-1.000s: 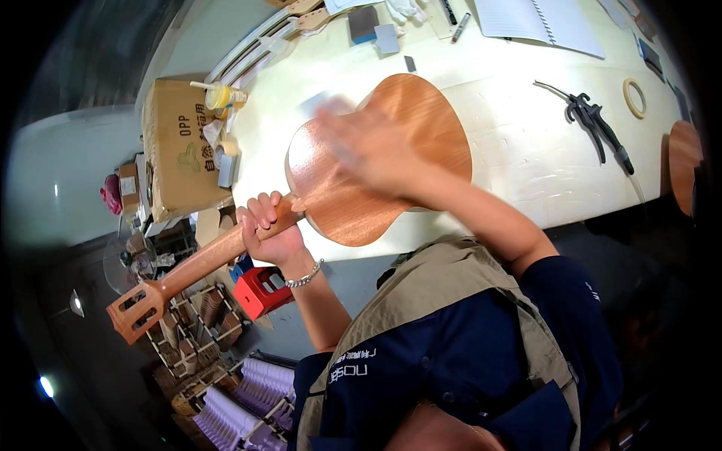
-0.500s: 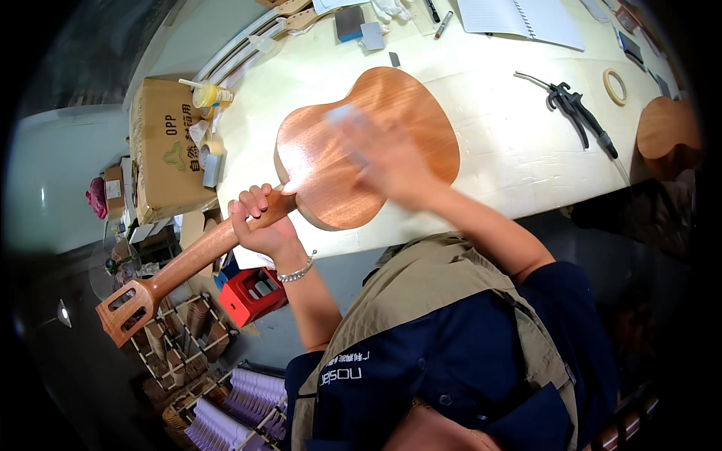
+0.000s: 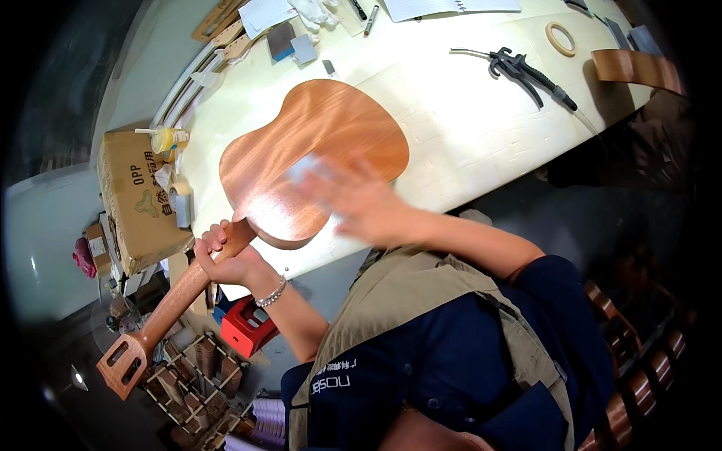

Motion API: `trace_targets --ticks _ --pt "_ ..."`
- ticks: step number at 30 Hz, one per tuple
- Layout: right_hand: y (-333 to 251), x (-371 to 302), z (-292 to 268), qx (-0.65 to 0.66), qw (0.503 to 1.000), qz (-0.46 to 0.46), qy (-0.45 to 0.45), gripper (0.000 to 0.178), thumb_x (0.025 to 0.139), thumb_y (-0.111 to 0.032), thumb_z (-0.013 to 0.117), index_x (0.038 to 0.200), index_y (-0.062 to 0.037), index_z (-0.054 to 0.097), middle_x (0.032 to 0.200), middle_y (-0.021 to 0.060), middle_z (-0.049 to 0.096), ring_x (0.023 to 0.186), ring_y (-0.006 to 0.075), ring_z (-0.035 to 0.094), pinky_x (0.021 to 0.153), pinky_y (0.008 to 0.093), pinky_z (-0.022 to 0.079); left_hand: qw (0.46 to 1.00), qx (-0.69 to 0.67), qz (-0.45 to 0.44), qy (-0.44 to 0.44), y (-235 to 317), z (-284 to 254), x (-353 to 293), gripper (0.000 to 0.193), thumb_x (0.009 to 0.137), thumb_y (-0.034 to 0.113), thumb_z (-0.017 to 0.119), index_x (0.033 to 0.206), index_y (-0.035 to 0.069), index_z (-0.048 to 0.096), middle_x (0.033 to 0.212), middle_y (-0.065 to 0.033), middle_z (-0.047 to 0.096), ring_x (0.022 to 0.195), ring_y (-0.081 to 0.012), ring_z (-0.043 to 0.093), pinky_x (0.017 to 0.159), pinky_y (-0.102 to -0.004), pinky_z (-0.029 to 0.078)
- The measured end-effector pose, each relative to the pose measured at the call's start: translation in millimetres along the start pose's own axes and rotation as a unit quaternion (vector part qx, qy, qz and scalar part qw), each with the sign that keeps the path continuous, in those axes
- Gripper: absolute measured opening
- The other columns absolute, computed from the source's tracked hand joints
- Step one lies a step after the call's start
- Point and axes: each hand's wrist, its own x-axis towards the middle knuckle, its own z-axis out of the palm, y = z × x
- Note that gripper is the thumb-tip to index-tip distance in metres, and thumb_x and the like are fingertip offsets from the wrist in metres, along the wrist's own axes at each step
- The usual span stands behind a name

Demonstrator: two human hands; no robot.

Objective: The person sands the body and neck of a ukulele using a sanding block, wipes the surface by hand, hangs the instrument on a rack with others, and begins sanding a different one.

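Note:
A small unstrung guitar [image 3: 323, 124] of reddish-brown wood lies back up on the pale table. Its neck reaches past the table's edge to the lower left and ends in a slotted headstock [image 3: 124, 364]. Near the neck's heel, my left hand [image 3: 233, 263] is wrapped round the neck. Flat over the lower side of the guitar's back lies my right hand [image 3: 368, 207], blurred by motion. A pale blue-grey pad [image 3: 304, 170] shows beneath its fingertips, pressed against the wood; its exact kind is too smeared to make out.
A black air blow gun [image 3: 523, 74] and a tape ring [image 3: 560, 39] lie on the right of the table [image 3: 459, 143]. Sanding blocks [image 3: 281, 41] sit at the back. A cardboard box [image 3: 135, 203] stands left; a red holder [image 3: 248, 327] is below the table edge.
The view has shifted, so the guitar and table appear further left. My right hand has slid with the pad across the guitar's back toward its near side. My left hand keeps its hold.

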Motion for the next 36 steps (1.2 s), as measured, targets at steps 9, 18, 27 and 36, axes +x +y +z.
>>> trace_targets --ticks 9,18,27,36 --pt "42.6 -38.1 0.5 0.062 0.996 0.054 -0.021 0.063 0.095 -0.044 0.029 0.146 -0.0101 0.014 0.151 0.01 0.015 0.139 0.0314 0.011 0.11 0.0529 0.006 1.0 -0.009 -0.011 -0.003 -6.9 -6.3 12.1 0.028 0.085 0.016 0.045 0.06 0.014 0.032 0.057 0.0016 0.032 0.058 -0.0127 0.039 0.071 -0.0323 0.043" --pt "69.7 -9.2 12.3 -0.042 0.996 0.069 0.024 0.064 0.092 -0.04 0.04 0.145 -0.0111 0.019 0.15 0.0102 0.019 0.139 0.0321 0.015 0.109 0.0552 0.005 1.0 -0.009 -0.002 -0.024 -6.1 10.7 13.3 0.03 0.085 0.016 0.047 0.06 0.015 0.032 0.056 0.0016 0.031 0.056 -0.0115 0.037 0.069 -0.0302 0.042" --pt "115.2 22.6 -3.5 0.093 0.982 0.161 -0.024 0.074 0.08 -0.026 0.059 0.144 -0.0145 0.023 0.151 0.0093 0.018 0.14 0.0321 0.009 0.104 0.0639 0.007 0.996 -0.021 -0.02 -0.079 -3.8 12.5 17.6 0.03 0.086 0.019 0.046 0.06 0.015 0.032 0.056 0.0011 0.031 0.057 -0.0126 0.039 0.071 -0.0301 0.043" --pt "92.2 131.9 -29.6 0.166 0.978 0.109 -0.057 0.06 0.09 -0.029 0.045 0.143 -0.0118 0.024 0.145 0.0119 0.03 0.135 0.0289 0.026 0.11 0.05 0.015 0.99 -0.046 -0.022 -0.128 -6.4 30.2 19.1 0.029 0.088 0.017 0.044 0.063 0.014 0.03 0.056 0.0019 0.032 0.057 -0.0109 0.035 0.063 -0.0279 0.037"
